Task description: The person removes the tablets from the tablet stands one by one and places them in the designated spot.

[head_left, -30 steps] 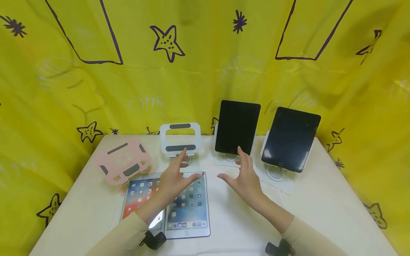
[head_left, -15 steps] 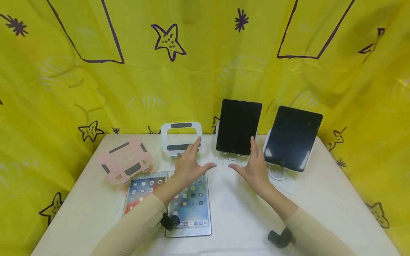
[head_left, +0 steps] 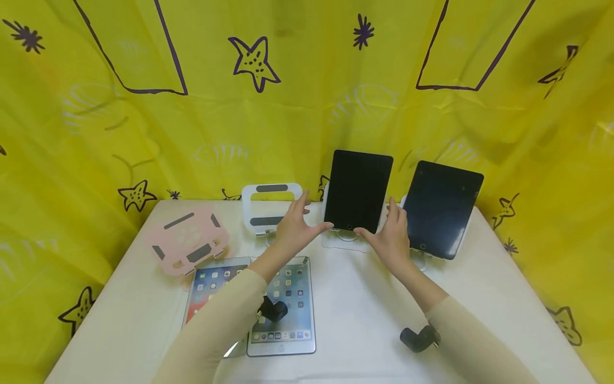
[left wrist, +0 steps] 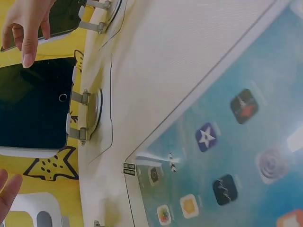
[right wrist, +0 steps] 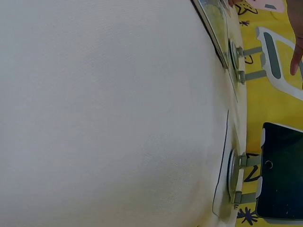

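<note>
A black tablet leans upright on a white stand at the back of the table. My left hand is by its lower left corner, thumb stretched toward the bottom edge and fingers straight. On the other side, my right hand has its thumb at the lower right and its fingers beside the tablet's right edge. Both hands look relaxed and grip nothing. In the left wrist view, the right hand overlaps the tablet's row from above, while the left fingertips show at the edge.
Right of it stands another black tablet on a stand. A bare white stand and a pink stand are to the left. Two white-framed tablets lie in front, the right one partly under my left forearm. A yellow curtain hangs behind.
Both hands have moved forward and to the right, from above the table in front of the stands to either side of the middle black tablet's lower part. The tablets and stands stay put.
</note>
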The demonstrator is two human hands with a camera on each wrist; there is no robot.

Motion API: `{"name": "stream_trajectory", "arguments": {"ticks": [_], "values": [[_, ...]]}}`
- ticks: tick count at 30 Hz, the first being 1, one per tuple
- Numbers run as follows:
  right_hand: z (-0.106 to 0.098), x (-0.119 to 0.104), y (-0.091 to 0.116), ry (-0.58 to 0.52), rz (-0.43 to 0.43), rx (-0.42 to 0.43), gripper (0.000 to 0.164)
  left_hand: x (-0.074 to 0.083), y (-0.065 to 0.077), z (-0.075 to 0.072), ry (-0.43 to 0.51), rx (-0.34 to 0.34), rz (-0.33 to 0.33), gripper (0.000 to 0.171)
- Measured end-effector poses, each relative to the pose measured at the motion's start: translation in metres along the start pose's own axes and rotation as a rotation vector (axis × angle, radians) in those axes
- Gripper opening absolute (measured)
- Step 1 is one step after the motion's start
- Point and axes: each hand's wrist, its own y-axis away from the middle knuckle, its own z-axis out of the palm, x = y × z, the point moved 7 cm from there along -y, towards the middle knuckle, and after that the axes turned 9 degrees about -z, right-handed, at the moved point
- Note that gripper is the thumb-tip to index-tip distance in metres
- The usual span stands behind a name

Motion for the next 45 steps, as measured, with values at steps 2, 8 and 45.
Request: {"name": "stream_trajectory", "arguments": {"ticks": [2, 8, 45], "values": [[0.002, 0.004, -0.004, -0.005, 0.014, -0.01, 0.109, -0.001, -0.005, 0.006, 0.044, -0.02, -0.036, 0.098], [0.004, 0.014, -0.017, -0.02, 0.057, -0.024, 0.108, -0.002, -0.02, 0.024, 0.172, -0.057, -0.102, 0.093], [0.017, 0.027, -0.029, -0.209, 0.13, 0.102, 0.071, 0.024, -0.049, 0.044, 0.186, -0.051, -0.026, 0.046]]}}
